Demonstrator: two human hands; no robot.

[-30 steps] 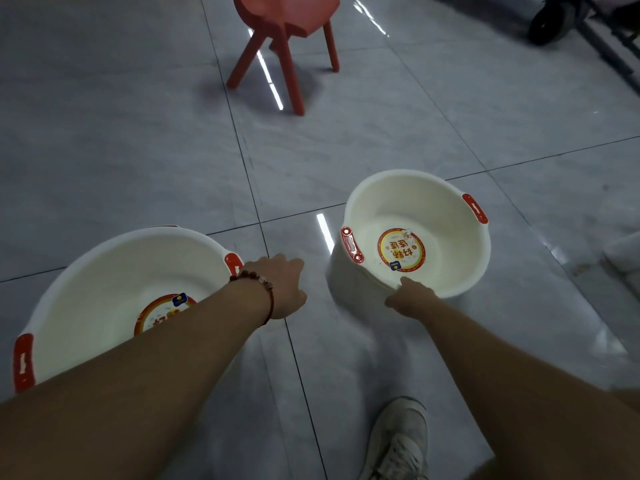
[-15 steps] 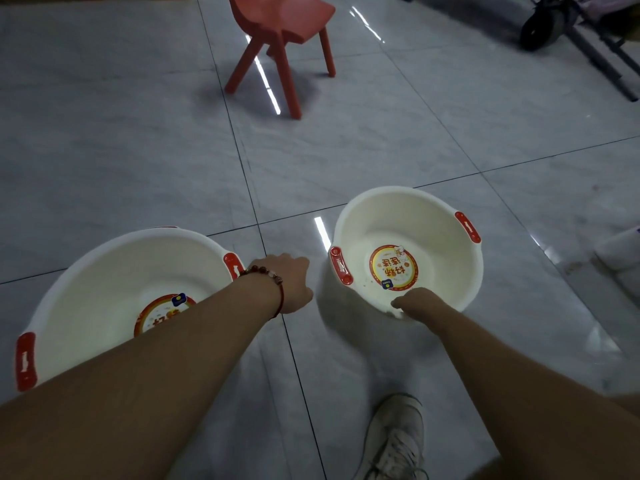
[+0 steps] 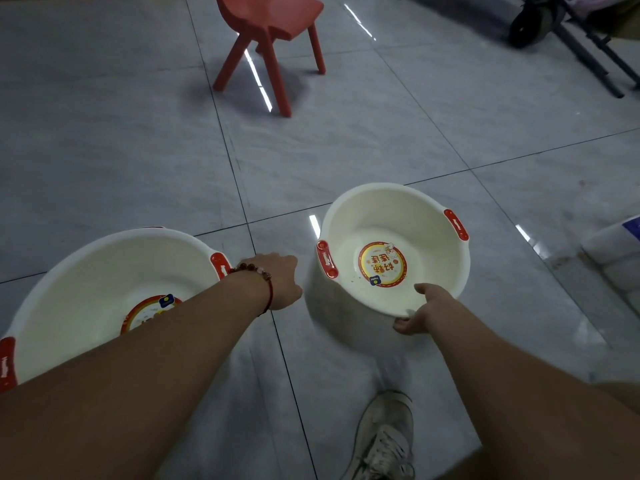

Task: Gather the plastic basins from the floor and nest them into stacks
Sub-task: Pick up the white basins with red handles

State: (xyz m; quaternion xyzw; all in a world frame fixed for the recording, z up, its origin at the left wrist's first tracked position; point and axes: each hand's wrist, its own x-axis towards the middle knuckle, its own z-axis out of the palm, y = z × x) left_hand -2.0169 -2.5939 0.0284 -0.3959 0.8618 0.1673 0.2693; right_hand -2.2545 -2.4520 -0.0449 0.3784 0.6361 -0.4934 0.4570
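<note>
Two white plastic basins with red handles and round red stickers stand on the grey tiled floor. The large basin (image 3: 86,292) is at the lower left, partly hidden by my left forearm. The small basin (image 3: 391,216) is to the right of centre, tipped a little. My right hand (image 3: 417,311) grips its near rim, thumb inside and fingers under the outside. My left hand (image 3: 282,280) hovers over the floor between the basins, just past the large basin's right handle (image 3: 220,265). Its fingers curl down out of sight, and I see nothing in them.
A red plastic chair (image 3: 273,39) stands on the floor straight ahead. A dark wheeled frame (image 3: 530,19) sits at the top right. A white object (image 3: 613,251) lies at the right edge. My shoe (image 3: 384,441) is at the bottom centre.
The small basin has shifted nearer to me and to the left. My right hand's thumb now shows inside the rim. My left hand and the large basin stayed put.
</note>
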